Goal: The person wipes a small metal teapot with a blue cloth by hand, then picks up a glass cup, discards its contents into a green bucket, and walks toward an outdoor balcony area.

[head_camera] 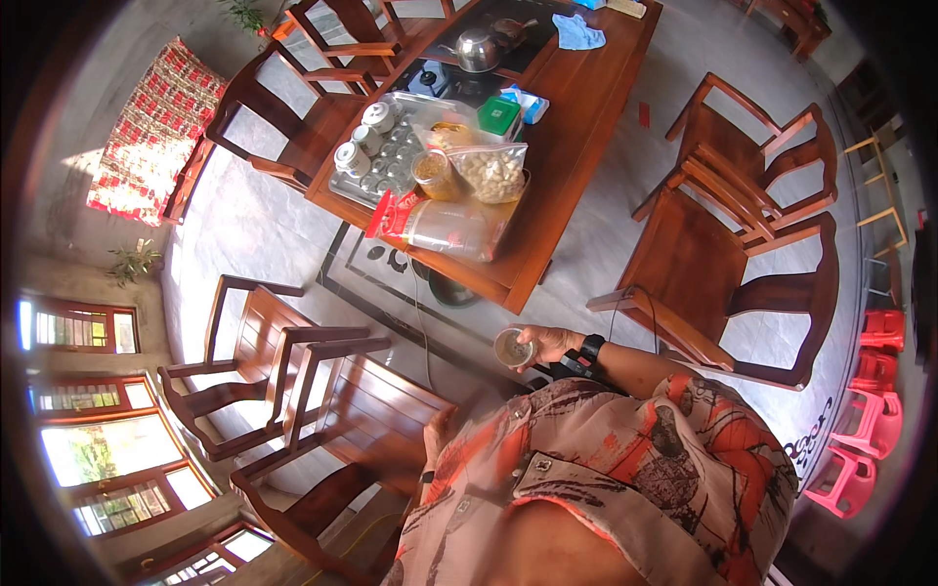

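My right hand (pixel 548 344), with a black watch (pixel 592 347) at the wrist, holds a small round cup (pixel 514 349) by its side. The cup's mouth faces up towards me, and its inside looks greyish; I cannot tell what is in it. It is held out past the front corner of the wooden table (pixel 524 282), apart from it. Down by my shirt is my left hand (pixel 437 434), partly hidden, close to the seat of a wooden chair (pixel 388 399). Its fingers are too blurred to read.
On the table are a metal tray (pixel 344 189) with lidded white cups (pixel 352 159), a jar (pixel 434 174), bagged food (pixel 492 174), a red-and-clear package (pixel 447 228) and a kettle (pixel 476 50). Wooden armchairs (pixel 681 256) flank it. A cable (pixel 423 322) hangs to the floor.
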